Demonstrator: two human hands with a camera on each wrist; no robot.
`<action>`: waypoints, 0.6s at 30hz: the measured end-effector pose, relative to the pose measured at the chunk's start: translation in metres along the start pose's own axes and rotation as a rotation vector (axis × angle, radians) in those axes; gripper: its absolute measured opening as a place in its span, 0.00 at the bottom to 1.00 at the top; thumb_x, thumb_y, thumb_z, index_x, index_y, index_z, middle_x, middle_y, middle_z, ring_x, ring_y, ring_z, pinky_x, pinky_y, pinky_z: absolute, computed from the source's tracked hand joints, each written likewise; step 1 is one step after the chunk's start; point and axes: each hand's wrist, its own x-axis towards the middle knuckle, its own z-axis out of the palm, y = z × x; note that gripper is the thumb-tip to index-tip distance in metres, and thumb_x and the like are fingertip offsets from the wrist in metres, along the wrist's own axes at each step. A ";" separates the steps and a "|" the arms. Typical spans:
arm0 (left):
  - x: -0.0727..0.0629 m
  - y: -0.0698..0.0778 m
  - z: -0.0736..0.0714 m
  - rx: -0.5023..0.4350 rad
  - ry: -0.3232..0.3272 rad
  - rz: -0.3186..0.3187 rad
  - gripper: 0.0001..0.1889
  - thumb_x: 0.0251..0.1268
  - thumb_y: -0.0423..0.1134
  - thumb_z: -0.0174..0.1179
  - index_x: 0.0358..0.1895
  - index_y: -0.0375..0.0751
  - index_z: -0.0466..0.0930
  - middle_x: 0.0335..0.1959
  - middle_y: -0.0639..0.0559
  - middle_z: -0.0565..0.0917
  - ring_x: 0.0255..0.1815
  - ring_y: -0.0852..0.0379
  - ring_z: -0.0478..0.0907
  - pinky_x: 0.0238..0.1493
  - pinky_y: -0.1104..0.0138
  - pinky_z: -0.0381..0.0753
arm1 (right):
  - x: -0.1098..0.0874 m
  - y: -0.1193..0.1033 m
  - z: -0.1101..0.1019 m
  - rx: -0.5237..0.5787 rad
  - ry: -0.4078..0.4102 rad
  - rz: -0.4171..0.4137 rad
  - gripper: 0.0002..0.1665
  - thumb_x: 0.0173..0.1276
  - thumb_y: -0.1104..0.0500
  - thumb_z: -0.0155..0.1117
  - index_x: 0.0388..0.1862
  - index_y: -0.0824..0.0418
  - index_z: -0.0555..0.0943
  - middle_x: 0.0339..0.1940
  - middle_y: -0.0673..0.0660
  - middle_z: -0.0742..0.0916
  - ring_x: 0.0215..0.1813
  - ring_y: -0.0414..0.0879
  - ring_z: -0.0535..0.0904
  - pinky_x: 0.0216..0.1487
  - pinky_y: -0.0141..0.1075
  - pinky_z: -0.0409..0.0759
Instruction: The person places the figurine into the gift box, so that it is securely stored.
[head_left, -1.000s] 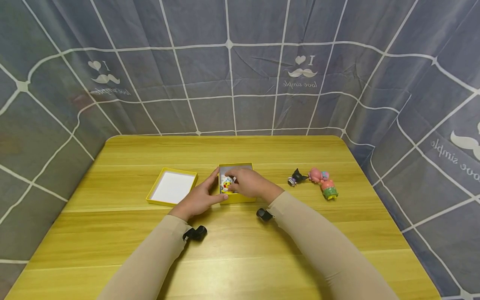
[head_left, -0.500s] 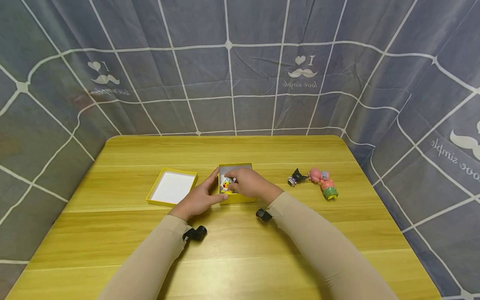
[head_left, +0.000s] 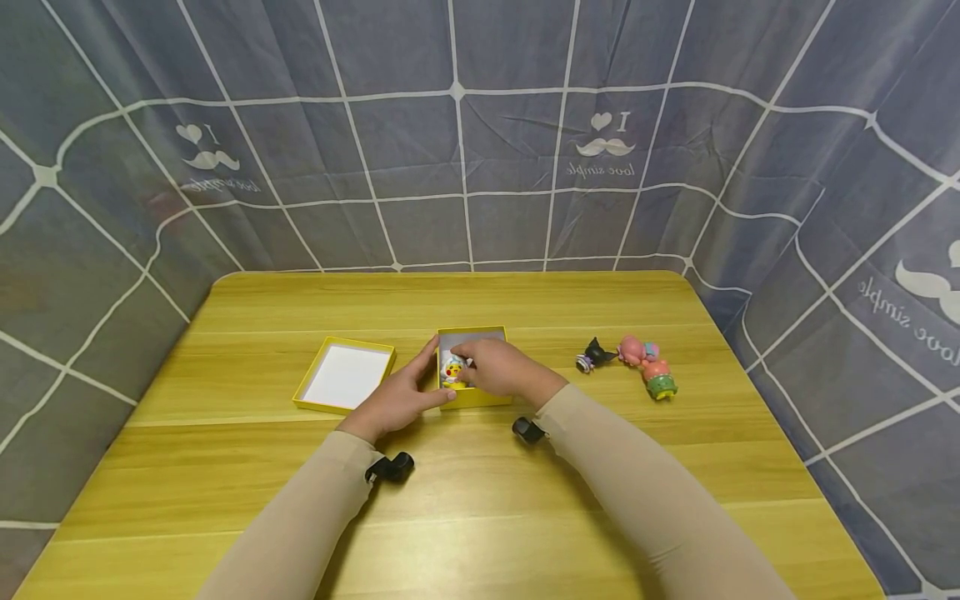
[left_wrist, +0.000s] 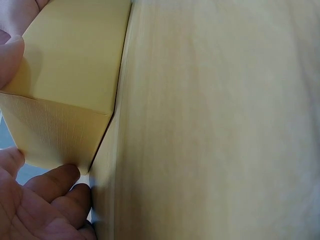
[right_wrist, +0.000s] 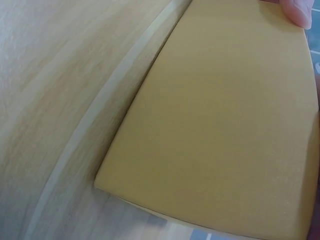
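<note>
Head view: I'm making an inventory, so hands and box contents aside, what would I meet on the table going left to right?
White-lined yellow lid → open yellow box → black-topped figure → pink figure → figure with a green lower part.

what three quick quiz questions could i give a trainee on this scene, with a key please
1. Multiple choice: which hand has its fingers on the yellow-faced figure inside the yellow box?
A left
B right
C neither

2. True or false: the yellow lid sits on top of the box.

3. Fill in the blank, from the person's own side: the black figure lies to the ____ of the box.

Key:
1. B, the right hand
2. False; the yellow lid lies apart from the box, to its left
3. right
</note>
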 end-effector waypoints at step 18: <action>-0.001 0.001 -0.001 0.004 -0.010 0.001 0.53 0.70 0.61 0.68 0.85 0.77 0.35 0.88 0.49 0.48 0.89 0.44 0.47 0.84 0.40 0.51 | -0.001 0.000 -0.001 -0.012 0.002 -0.002 0.30 0.82 0.53 0.61 0.79 0.60 0.73 0.72 0.57 0.83 0.60 0.45 0.83 0.65 0.43 0.81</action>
